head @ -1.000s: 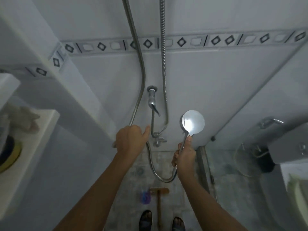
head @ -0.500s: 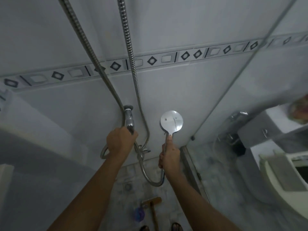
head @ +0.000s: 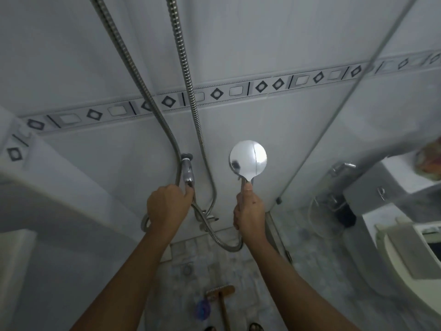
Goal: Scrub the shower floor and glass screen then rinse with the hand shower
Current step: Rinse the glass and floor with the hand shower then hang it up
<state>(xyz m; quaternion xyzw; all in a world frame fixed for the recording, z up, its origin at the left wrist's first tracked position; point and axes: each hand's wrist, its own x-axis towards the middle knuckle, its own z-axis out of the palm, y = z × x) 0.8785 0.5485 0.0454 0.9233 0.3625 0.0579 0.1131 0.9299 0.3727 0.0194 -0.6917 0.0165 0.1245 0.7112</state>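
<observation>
My right hand (head: 249,210) grips the handle of the chrome hand shower (head: 248,160), whose round head points up in front of the tiled wall. My left hand (head: 168,203) grips the lower end of the chrome tap lever (head: 187,172) on the wall. A metal hose (head: 226,244) loops from below my right hand towards the tap. The glass screen (head: 358,87) runs along the right of the stall. On the mottled shower floor (head: 191,259) lie a wooden-handled scrub brush (head: 220,292) and a blue scrubber (head: 202,309).
Two metal hoses (head: 183,56) hang down the wall from above. Beyond the glass stand a toilet (head: 410,254), its cistern (head: 372,187) and a bidet sprayer (head: 343,167). A white ledge (head: 16,247) sits at the left. My sandalled feet show at the bottom edge.
My left hand has moved from the hose onto the tap lever and closed around it. The view has swung to the right; my right hand keeps the hand shower upright.
</observation>
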